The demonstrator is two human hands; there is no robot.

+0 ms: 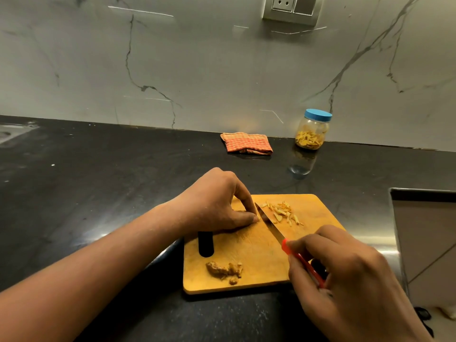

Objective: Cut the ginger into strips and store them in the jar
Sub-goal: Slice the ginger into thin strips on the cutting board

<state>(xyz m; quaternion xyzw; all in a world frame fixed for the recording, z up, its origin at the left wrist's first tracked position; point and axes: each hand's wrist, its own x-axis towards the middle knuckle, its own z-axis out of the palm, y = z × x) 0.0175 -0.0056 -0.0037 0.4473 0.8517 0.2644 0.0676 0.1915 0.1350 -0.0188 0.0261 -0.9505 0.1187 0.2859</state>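
A wooden cutting board (249,248) lies on the black counter. My left hand (217,203) sits on the board with curled fingertips pinning a small ginger piece that is mostly hidden under them. My right hand (345,275) grips the red handle of a knife (271,225), whose blade rests on the board right beside my left fingertips. A small heap of cut ginger strips (283,213) lies to the right of the blade. Ginger peelings (225,270) lie near the board's front edge. A clear jar (312,130) with a blue lid, holding ginger strips, stands by the wall.
A folded orange checked cloth (246,143) lies at the back of the counter (98,193), left of the jar. The counter ends at the right in a steel edge (399,218). A wall socket (291,8) sits above. A sink corner (12,132) shows at far left.
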